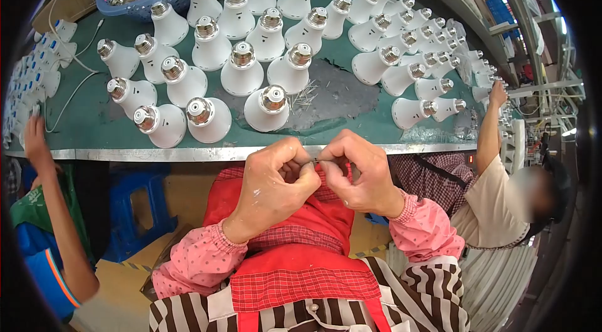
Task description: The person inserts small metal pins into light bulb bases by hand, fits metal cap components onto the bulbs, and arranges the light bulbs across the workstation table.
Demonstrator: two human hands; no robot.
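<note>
Both hands meet in front of my red apron, just off the near edge of the table. My left hand point(276, 178) pinches with thumb and forefinger, and my right hand point(360, 172) does the same beside it. A tiny dark piece shows between the fingertips, too small to name. Beyond them on the green table point(188, 141) stand many white bulb housings with silver screw caps; the nearest bulb point(267, 108) is upright. Thin metal pins point(303, 99) lie in a small pile to the right of that bulb, on a dark grey patch point(342, 95).
A blue basket point(135, 9) heaped with metal screw caps stands at the back left. More bulbs point(411, 112) fill the right side. One co-worker's hand point(36, 137) is at the left; another's hand point(497, 92) reaches in at the right. A blue stool point(139, 206) stands below left.
</note>
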